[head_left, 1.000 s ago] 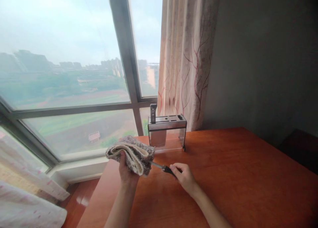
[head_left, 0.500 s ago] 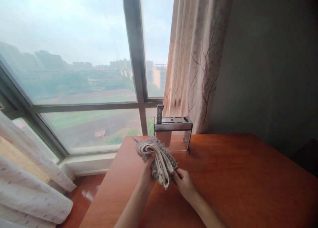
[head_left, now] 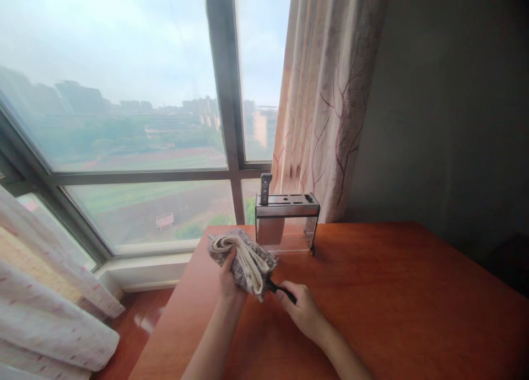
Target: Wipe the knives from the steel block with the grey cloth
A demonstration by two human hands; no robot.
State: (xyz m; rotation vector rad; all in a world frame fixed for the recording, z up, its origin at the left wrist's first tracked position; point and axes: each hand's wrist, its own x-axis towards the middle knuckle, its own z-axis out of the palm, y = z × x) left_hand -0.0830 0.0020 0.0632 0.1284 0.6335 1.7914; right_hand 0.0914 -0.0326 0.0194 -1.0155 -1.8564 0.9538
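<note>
My left hand point(head_left: 232, 278) is closed round a folded grey and cream cloth point(head_left: 250, 258), thumb on top of the fold. My right hand point(head_left: 301, 308) grips the black handle of a knife point(head_left: 285, 293). The cloth wraps the blade and hides nearly all of it; a thin metallic tip pokes out at the cloth's far left end. Both hands are above the table. Behind them stands a knife block point(head_left: 288, 209) with a metal top and clear sides. One cleaver point(head_left: 265, 190) sits upright in its left slot, its broad blade showing through the side.
The reddish-brown wooden table point(head_left: 392, 292) stretches to the right, with its left edge beside my left forearm. A large window point(head_left: 144, 121) and patterned curtains point(head_left: 326, 93) rise behind it. Another pale curtain point(head_left: 53, 314) hangs low at the left.
The cloth and my left hand have shifted left and slightly toward me. More of the black handle shows between cloth and right hand. My right hand has barely moved.
</note>
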